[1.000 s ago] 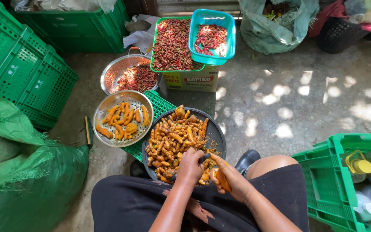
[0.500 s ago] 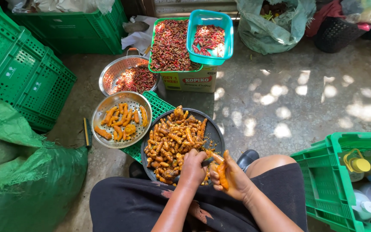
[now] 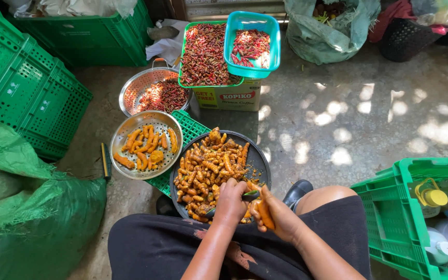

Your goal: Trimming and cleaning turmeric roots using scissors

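the right hand (image 3: 281, 220) grips an orange turmeric root (image 3: 264, 213), at 5 o'clock of the dark tray (image 3: 259, 155). the left hand (image 3: 230, 201) closes around a small peeler (image 3: 251, 196). the root seems light, stiff, maybe slippery; better to hold its thick end.

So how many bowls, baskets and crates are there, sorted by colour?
Silver metal bowls: 2, one with chillies, one with peeled orange roots
Dark round tray: 1
Turquoise basket: 1
Green chilli basket: 1
Green crates: 3
Total: 8
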